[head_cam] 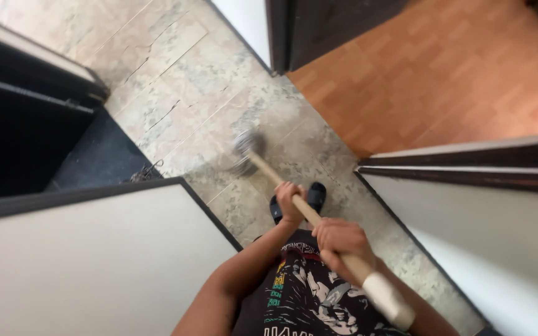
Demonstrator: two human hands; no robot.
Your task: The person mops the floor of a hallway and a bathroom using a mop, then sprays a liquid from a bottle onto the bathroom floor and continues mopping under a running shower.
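The mop (248, 151) is out ahead of both hands, its grey stringy head blurred against the floor (188, 87) beyond the person's dark sandal (314, 196), with the pale wooden handle (294, 196) running back at a slant toward the body. The left hand (289, 200) is wrapped around the handle farther down the shaft, nearer the head; the right hand (340, 244) is closed around it higher up, just short of a white wrapped band (388, 298) at the top end. Both hands are holding fast — no slack in either. By the look of it this is mid-stroke in mopping the narrow strip of floor, and the next pass would call for a steady pull or push with both hands working together, keeping the head flat. The floor ahead of the hands is mottled stone tile, grey and cream, cracked in places — it meets warm orange wood-look flooring (443, 68) off to the right of the hands past a dark door frame (279, 34). A smooth white panel (82, 261) with a dark edge stands left of the hands, another white panel (487, 249) to their right.
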